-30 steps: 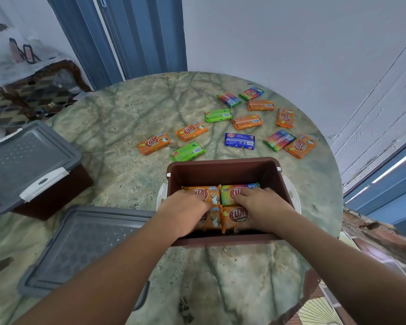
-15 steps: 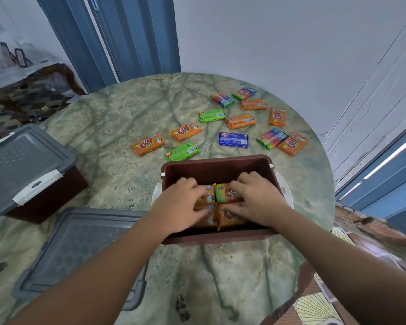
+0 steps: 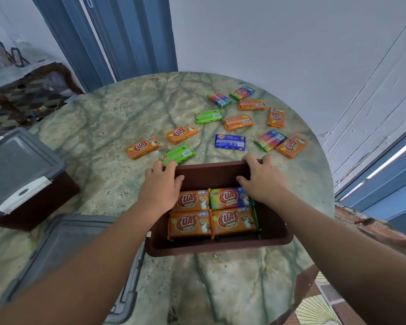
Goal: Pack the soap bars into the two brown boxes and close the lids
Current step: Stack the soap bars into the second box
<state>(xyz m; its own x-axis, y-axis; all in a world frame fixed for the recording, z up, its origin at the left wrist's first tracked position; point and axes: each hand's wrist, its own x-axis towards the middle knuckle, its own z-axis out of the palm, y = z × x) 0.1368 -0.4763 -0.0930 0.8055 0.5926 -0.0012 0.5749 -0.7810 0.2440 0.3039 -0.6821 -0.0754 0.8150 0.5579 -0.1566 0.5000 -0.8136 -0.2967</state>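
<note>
4 soap bars show as the top layer inside the open brown box, laid in a 2-by-2 block: 3 orange bars and 1 rainbow bar at the far right of the block. The left hand grips the box's far left corner, fingers curled over the rim and thumb lying along the inner wall. The right hand holds the far right corner the same way, fingers hooked over the far edge and thumb inside. The box sits on a round green marble table. Beyond it, 12 more bars lie loose on the table: a green bar just past the left fingertips, a blue bar near the middle, with orange, green and rainbow ones spread toward the far right edge. A grey lid lies flat on the table just left of the box, partly under the left forearm. A second brown box stands at the left edge, well apart, with its own grey lid and white latch on top.
</note>
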